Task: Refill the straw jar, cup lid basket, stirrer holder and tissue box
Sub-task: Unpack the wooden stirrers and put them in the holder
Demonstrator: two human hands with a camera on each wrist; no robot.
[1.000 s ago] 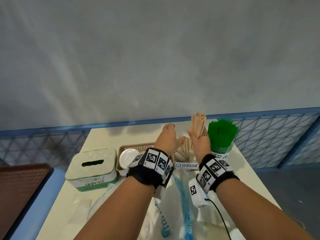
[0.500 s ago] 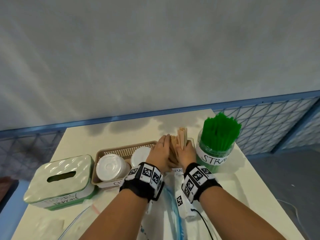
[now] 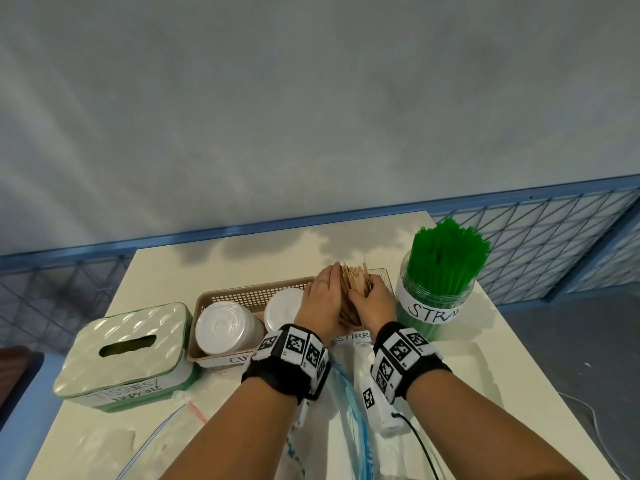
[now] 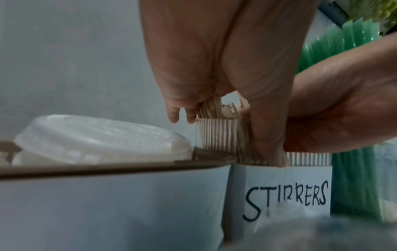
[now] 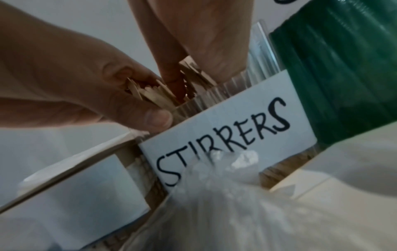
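Both hands meet over the clear ribbed stirrer holder (image 3: 353,338) labelled STIRRERS (image 4: 285,191). A bundle of wooden stirrers (image 3: 353,280) stands in it, tops fanned out. My left hand (image 3: 327,285) cups the bundle from the left, its thumb (image 5: 156,118) on the holder's rim. My right hand (image 3: 365,294) curls round the stirrers from the right, one finger (image 5: 171,76) poking down among them. The straw jar (image 3: 433,310) full of green straws (image 3: 446,258) stands right of the holder. The brown lid basket (image 3: 242,296) with white lids (image 3: 221,327) and the tissue box (image 3: 124,351) stand to the left.
Clear zip bags (image 3: 349,417) lie on the cream table (image 3: 221,261) under my forearms. A crumpled bag (image 5: 225,195) lies against the holder's front. A blue rail and wire mesh (image 3: 540,237) run behind the table below a grey wall.
The right hand brought the raised stirrer bundle down into the holder. The left hand closed in against it. The head view tilted down onto the table.
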